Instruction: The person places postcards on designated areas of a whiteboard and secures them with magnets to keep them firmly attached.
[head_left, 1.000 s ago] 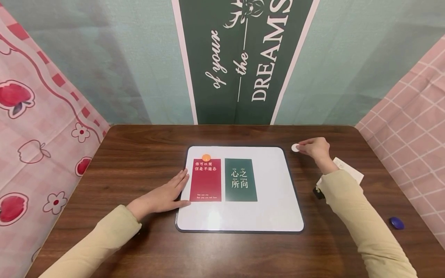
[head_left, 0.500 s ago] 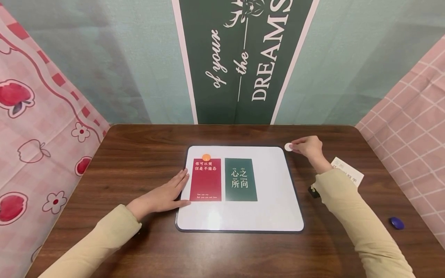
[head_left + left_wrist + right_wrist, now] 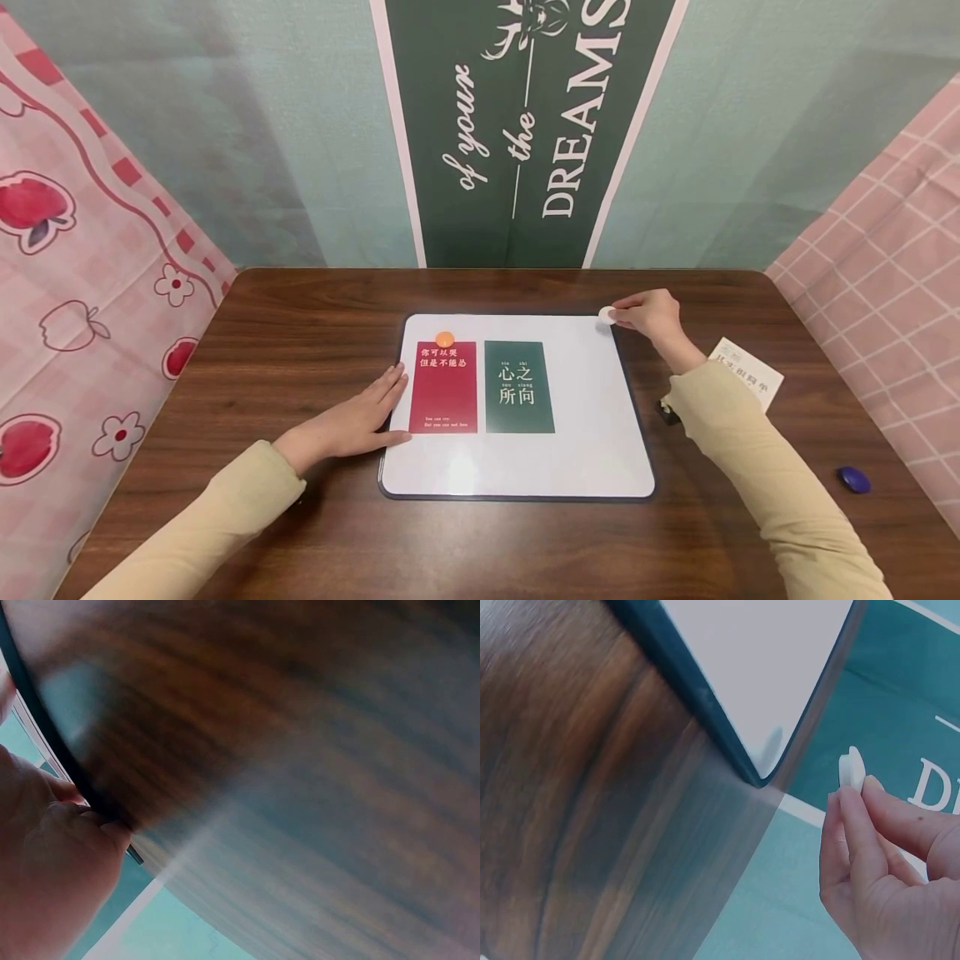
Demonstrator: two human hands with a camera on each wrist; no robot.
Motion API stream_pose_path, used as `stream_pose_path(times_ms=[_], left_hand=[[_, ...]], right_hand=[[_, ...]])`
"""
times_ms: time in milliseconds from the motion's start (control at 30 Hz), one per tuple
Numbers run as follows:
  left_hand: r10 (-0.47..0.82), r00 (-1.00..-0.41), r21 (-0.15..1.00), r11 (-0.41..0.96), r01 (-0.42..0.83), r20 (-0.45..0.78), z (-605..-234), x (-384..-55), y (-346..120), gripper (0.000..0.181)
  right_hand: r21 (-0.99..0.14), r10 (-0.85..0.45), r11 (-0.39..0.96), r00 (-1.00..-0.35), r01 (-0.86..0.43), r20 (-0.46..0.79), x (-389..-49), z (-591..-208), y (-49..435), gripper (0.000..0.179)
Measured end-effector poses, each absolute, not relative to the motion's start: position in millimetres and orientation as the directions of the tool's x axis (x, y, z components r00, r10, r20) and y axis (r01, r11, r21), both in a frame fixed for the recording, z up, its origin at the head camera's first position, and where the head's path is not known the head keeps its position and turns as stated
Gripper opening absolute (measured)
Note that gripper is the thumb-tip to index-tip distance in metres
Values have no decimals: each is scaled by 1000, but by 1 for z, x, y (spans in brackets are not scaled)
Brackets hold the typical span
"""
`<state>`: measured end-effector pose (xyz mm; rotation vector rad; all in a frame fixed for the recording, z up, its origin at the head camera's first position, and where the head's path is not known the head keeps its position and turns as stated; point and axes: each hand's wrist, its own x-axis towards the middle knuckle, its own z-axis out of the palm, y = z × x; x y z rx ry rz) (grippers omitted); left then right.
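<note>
A whiteboard (image 3: 600, 450) with a dark frame lies on the table. On it are a red card (image 3: 444, 392) with an orange round magnet (image 3: 445, 339) at its top edge, and a green card (image 3: 519, 408) beside it. My left hand (image 3: 360, 419) rests on the board's left edge, fingers spread and straight, the thumb tip near the red card's lower corner. Between thumb and fingers, my right hand (image 3: 651, 315) pinches a white round magnet (image 3: 853, 769) above the board's far right corner. In the right wrist view the magnet is apart from the board.
Right of the board lies a cream card (image 3: 750, 371) with dark writing, partly hidden by the right sleeve. A small dark object (image 3: 666, 412) sits by the sleeve. A blue round magnet (image 3: 854, 479) lies near the table's right side. Fabric hangs behind the table (image 3: 322, 292).
My right hand has moved left with the white magnet, from beside the board to over its far right corner. More of the cream card shows. The left hand has stayed still.
</note>
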<state>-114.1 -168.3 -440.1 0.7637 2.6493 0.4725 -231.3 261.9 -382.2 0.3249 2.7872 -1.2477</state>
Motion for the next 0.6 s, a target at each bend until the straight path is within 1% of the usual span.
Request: stream_pose_path(times_ms=[300,600], left_hand=[[557,-798,400,801,444,-230,-439,-114,-168,91],[554,-799,397,805,441,-235,-439,-115,-167,91]], right_hand=[[-738,111,650,-983,182,-144,-230,-379,248,28],[-724,104,668,-985,173,-139,-231,-374,231,27]])
